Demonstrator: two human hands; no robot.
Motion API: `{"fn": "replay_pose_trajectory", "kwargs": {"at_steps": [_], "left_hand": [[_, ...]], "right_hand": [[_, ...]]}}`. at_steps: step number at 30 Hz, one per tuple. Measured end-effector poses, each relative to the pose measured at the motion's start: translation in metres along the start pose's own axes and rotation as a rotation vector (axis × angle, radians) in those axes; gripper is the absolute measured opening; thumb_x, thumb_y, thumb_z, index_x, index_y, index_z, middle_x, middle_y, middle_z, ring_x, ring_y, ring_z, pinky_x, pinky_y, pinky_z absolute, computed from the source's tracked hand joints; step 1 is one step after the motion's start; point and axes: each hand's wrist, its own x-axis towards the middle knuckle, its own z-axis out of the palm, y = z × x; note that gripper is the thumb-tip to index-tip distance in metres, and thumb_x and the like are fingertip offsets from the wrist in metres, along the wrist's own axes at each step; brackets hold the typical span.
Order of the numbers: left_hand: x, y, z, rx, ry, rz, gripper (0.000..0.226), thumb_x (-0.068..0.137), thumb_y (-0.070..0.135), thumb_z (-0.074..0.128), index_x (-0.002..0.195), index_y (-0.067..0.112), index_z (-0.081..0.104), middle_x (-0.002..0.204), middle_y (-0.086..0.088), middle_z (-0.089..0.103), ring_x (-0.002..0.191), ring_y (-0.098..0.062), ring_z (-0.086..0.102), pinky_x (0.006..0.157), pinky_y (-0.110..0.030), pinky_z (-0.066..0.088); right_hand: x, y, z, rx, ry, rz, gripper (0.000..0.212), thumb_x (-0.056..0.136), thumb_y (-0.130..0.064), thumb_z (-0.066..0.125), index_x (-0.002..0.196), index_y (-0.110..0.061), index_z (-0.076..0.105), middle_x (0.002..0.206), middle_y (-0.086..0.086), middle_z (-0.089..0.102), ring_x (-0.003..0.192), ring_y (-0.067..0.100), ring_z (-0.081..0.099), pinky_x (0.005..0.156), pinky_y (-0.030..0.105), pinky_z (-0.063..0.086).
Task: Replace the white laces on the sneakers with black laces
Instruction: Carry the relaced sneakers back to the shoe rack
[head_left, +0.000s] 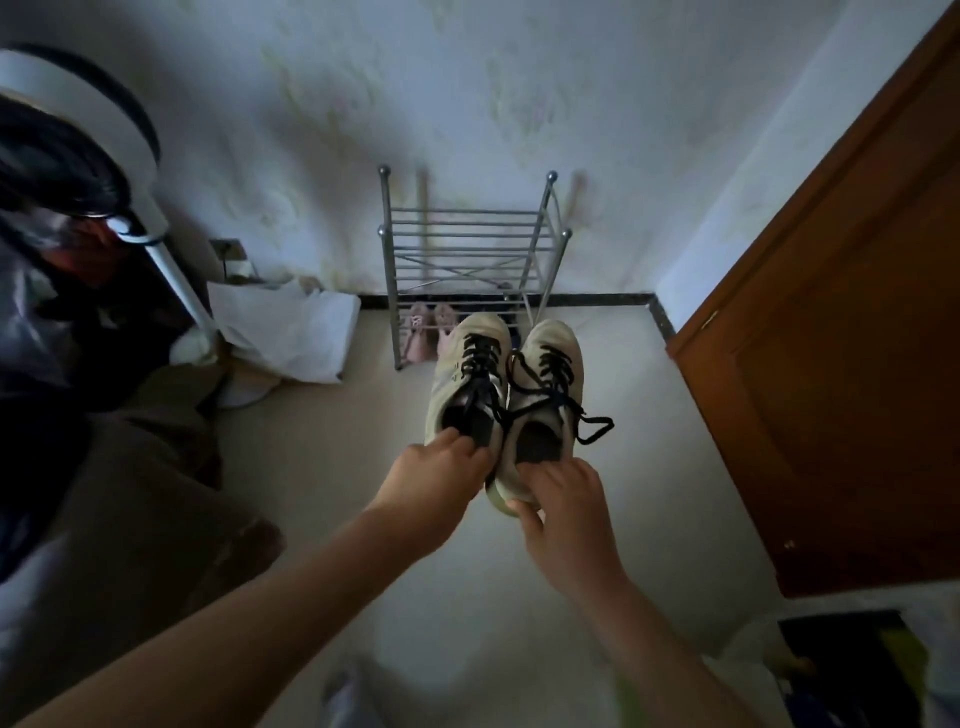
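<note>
Head view: pair of pale sneakers, black-laced, held by the heels above the floor.

Left hand (441, 470) gripping left sneaker (467, 379), right hand (563, 501) gripping right sneaker (545, 389), fingers curled into the collars; toes toward metal shoe rack (467, 254), probably for shelving.

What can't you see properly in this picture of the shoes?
- Head view: heels of both sneakers, covered by the left hand and right hand.
- Pink shoes on the rack: partly behind the sneakers, blurry.
- Dark pile, left side: too dim.
- Objects at the bottom right corner: cut off.
</note>
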Motion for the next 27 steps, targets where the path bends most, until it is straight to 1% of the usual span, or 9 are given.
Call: {"fn": "replay_pose_trajectory", "kwargs": {"at_steps": [3,7,10,12,17,20,23,25,27], "left_hand": [[0.034,-0.016,-0.005,0.007,0.039,0.015,0.036,0.043,0.002,0.08,0.065,0.018,0.057,0.058,0.005,0.05,0.054,-0.017,0.053,0.036,-0.018,0.025],[0.086,-0.056,-0.001,0.029,0.036,0.046,0.036,0.045,0.005,0.083,0.067,0.019,0.059,0.058,0.005,0.051,0.054,-0.016,0.052,0.035,-0.019,0.026],[0.132,-0.093,0.008,0.023,0.015,0.052,0.034,0.047,0.007,0.084,0.069,0.019,0.06,0.059,0.005,0.052,0.054,-0.016,0.052,0.036,-0.02,0.026],[0.164,-0.113,0.012,-0.001,0.01,0.04,0.034,0.047,0.007,0.084,0.07,0.019,0.061,0.06,0.005,0.053,0.055,-0.016,0.053,0.035,-0.019,0.03],[0.246,-0.159,0.027,-0.035,-0.022,0.046,0.032,0.046,0.011,0.084,0.068,0.018,0.062,0.058,0.004,0.053,0.053,-0.016,0.053,0.032,-0.018,0.033],[0.29,-0.18,0.045,-0.04,-0.105,0.046,0.035,0.042,0.012,0.086,0.065,0.02,0.062,0.057,0.006,0.052,0.052,-0.014,0.053,0.031,-0.016,0.032],[0.344,-0.204,0.067,-0.016,-0.196,0.009,0.041,0.032,0.011,0.086,0.062,0.022,0.06,0.055,0.009,0.05,0.05,-0.012,0.052,0.031,-0.015,0.029],[0.38,-0.217,0.081,0.024,-0.254,-0.024,0.043,0.027,0.013,0.086,0.058,0.024,0.058,0.053,0.01,0.049,0.049,-0.011,0.052,0.031,-0.014,0.022],[0.416,-0.233,0.094,0.032,-0.289,-0.074,0.043,0.023,0.018,0.088,0.053,0.024,0.056,0.049,0.01,0.047,0.046,-0.009,0.051,0.032,-0.014,0.011]], "right_hand": [[0.035,0.011,-0.004,0.01,0.036,-0.009,0.015,0.076,-0.017,0.062,0.091,-0.018,0.061,0.081,-0.005,0.06,0.08,0.016,0.053,0.087,0.028,0.039],[0.097,0.03,0.005,0.001,0.021,0.002,0.015,0.077,-0.016,0.067,0.092,-0.016,0.064,0.083,-0.003,0.062,0.082,0.02,0.057,0.085,0.031,0.044],[0.153,0.046,0.014,-0.014,0.002,-0.005,0.021,0.075,-0.013,0.07,0.094,-0.019,0.064,0.084,-0.007,0.062,0.084,0.015,0.056,0.088,0.029,0.043],[0.19,0.058,0.017,-0.032,-0.023,-0.012,0.026,0.073,-0.012,0.072,0.096,-0.021,0.064,0.086,-0.01,0.063,0.085,0.013,0.056,0.091,0.026,0.039],[0.28,0.1,0.029,-0.089,-0.07,-0.047,0.035,0.064,-0.009,0.075,0.097,-0.019,0.066,0.085,-0.008,0.064,0.084,0.015,0.058,0.094,0.026,0.038],[0.324,0.126,0.038,-0.099,-0.075,-0.051,0.035,0.059,-0.008,0.075,0.091,-0.019,0.066,0.08,-0.008,0.063,0.079,0.016,0.057,0.09,0.022,0.034],[0.377,0.163,0.053,-0.093,-0.096,-0.093,0.035,0.052,-0.005,0.073,0.082,-0.021,0.064,0.072,-0.007,0.06,0.071,0.016,0.055,0.08,0.021,0.035],[0.412,0.19,0.064,-0.11,-0.121,-0.109,0.038,0.045,-0.003,0.074,0.075,-0.022,0.063,0.066,-0.008,0.058,0.067,0.015,0.053,0.073,0.02,0.035],[0.453,0.213,0.074,-0.106,-0.165,-0.128,0.041,0.038,-0.002,0.075,0.072,-0.022,0.061,0.064,-0.009,0.056,0.064,0.016,0.052,0.07,0.02,0.033]]}}
